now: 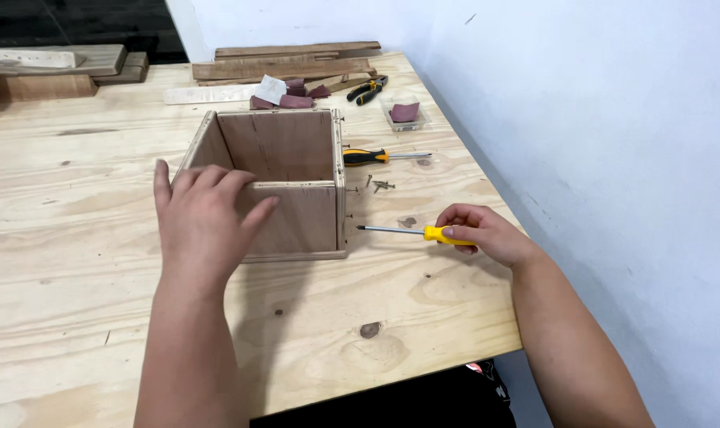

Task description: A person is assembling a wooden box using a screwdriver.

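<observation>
Gripping screwdriver [411, 232], right hand [480, 232] low.

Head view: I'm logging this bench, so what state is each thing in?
Box: open-topped, upright on the table.
Left hand: open, fingers spread over the box's near wall.
Right hand: closed on the yellow screwdriver, tip pointing at the box's side.
Second screwdriver: lying loose.
Screws: loose, scattered.
Pliers: lying, unheld.
Small tray: open.
</observation>
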